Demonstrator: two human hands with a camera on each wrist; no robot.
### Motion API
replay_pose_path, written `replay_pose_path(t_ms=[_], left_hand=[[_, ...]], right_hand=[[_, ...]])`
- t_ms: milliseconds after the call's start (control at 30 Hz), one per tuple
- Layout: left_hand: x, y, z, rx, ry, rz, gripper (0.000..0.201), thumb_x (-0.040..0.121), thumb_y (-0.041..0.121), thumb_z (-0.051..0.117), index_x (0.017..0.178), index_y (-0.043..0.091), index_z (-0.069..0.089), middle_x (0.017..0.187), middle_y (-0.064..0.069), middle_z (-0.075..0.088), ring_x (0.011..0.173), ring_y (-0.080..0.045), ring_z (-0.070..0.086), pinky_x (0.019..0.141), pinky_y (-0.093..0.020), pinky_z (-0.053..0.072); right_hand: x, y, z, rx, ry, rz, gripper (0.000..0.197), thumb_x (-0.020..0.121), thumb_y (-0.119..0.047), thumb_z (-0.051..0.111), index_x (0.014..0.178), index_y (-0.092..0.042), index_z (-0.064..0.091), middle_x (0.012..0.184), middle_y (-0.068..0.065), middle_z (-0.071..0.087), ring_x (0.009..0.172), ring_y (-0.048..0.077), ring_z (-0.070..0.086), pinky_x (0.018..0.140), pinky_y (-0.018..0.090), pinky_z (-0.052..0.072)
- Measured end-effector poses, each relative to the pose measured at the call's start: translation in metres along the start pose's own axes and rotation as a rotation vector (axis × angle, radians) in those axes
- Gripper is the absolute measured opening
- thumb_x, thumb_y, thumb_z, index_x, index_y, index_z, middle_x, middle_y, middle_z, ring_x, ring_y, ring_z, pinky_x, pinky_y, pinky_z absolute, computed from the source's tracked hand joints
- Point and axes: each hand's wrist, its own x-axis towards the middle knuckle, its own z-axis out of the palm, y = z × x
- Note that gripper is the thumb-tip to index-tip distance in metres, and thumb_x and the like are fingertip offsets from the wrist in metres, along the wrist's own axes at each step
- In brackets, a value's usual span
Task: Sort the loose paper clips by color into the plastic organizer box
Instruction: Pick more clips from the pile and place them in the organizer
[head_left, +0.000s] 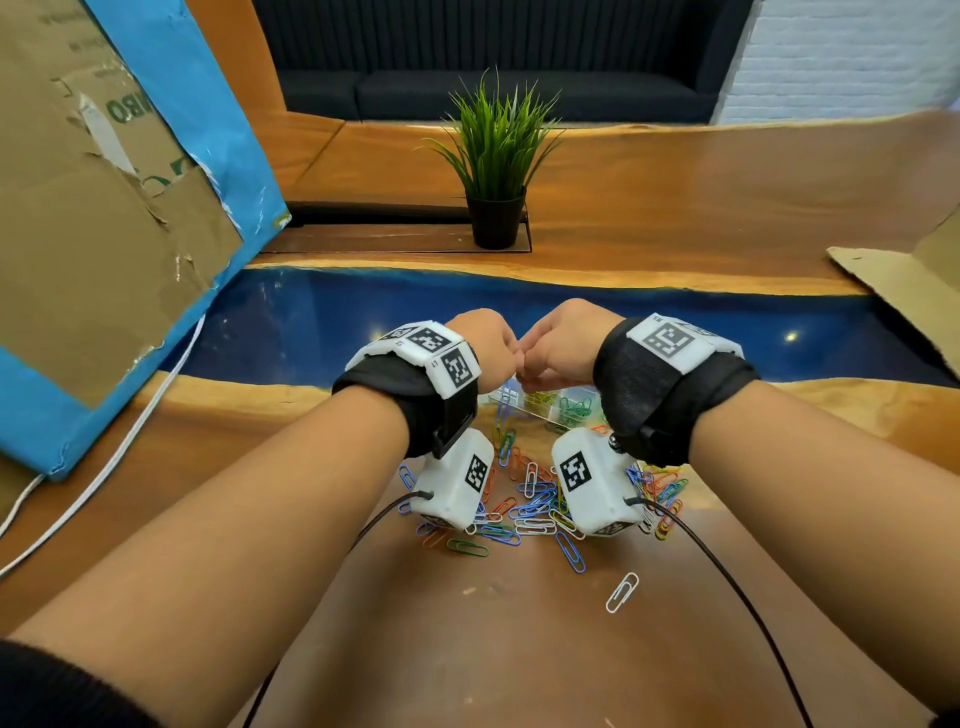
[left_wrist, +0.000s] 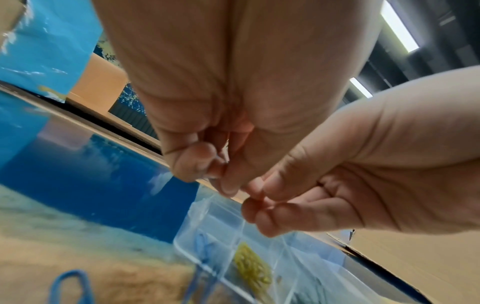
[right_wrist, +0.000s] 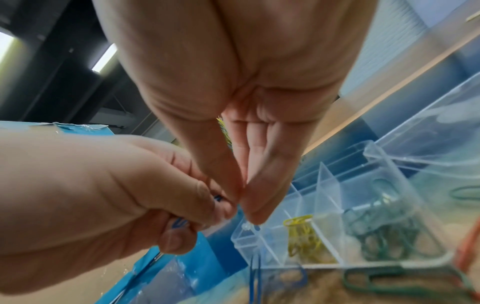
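Both hands meet above the clear organizer box. My left hand grips blue paper clips in curled fingers. My right hand pinches thumb to forefinger at the end of a blue clip sticking out by the left thumb. The box's compartments hold blue clips, yellow clips and green clips. A mixed pile of loose clips lies on the table under my wrists.
A single white clip lies nearer me, right of the pile. A potted plant stands at the back. Blue-edged cardboard leans at the left, and more cardboard lies at the right. A white cable runs along the left.
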Motion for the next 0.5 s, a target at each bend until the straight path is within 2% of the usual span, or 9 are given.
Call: replay_pose_path(t_ms=[67,167,200,267,333,500], left_hand=[[0.003,0.003,-0.001,-0.022,0.009,0.003,0.022,0.089,0.009,0.05,0.086,0.023,0.067,0.089,0.002,0.062,0.084,-0.018,0.056,0.074,-0.028,0.044],[0.007,0.006,-0.001,-0.051,0.021,0.008,0.025,0.09,0.008,0.052,0.076,0.027,0.061,0.088,0.003,0.06,0.085,-0.017,0.056,0.073,-0.028,0.042],[0.008,0.008,-0.001,-0.049,0.019,0.013,0.028,0.09,0.006,0.051,0.074,0.028,0.059,0.089,0.003,0.059,0.085,-0.017,0.055,0.073,-0.028,0.042],[0.01,0.013,0.0,-0.017,0.006,0.026,0.031,0.089,0.003,0.05,0.075,0.03,0.058,0.093,0.002,0.057,0.084,-0.017,0.054,0.073,-0.028,0.043],[0.011,0.016,0.001,0.035,-0.007,0.037,0.031,0.088,0.001,0.05,0.082,0.03,0.057,0.098,0.001,0.056,0.087,-0.018,0.054,0.075,-0.028,0.044],[0.009,0.012,0.007,0.034,0.013,0.064,0.03,0.086,0.0,0.051,0.083,0.028,0.061,0.108,0.001,0.065,0.099,-0.019,0.062,0.083,-0.03,0.05]], right_hand=[[-0.001,0.0,-0.002,-0.011,0.052,-0.021,0.027,0.08,0.003,0.063,0.106,0.001,0.067,0.087,0.01,0.066,0.079,0.02,0.066,0.081,0.031,0.058],[-0.003,0.0,-0.001,-0.164,0.123,-0.057,0.019,0.081,-0.003,0.064,0.096,-0.011,0.072,0.087,0.007,0.071,0.09,0.023,0.07,0.084,0.037,0.058],[-0.005,0.0,-0.001,-0.2,0.14,-0.065,0.017,0.083,-0.007,0.062,0.094,-0.015,0.072,0.082,0.004,0.069,0.088,0.022,0.07,0.082,0.036,0.058],[-0.007,0.002,-0.001,-0.222,0.163,-0.075,0.013,0.088,-0.015,0.059,0.095,-0.019,0.069,0.074,-0.001,0.063,0.076,0.019,0.066,0.068,0.028,0.056],[-0.01,0.004,-0.004,-0.241,0.171,-0.076,0.012,0.089,-0.016,0.057,0.096,-0.02,0.067,0.073,-0.001,0.061,0.071,0.018,0.061,0.064,0.026,0.052],[-0.017,0.01,-0.011,-0.281,0.116,-0.063,0.026,0.084,-0.009,0.062,0.107,-0.019,0.067,0.072,-0.004,0.057,0.08,0.018,0.059,0.081,0.034,0.054]])
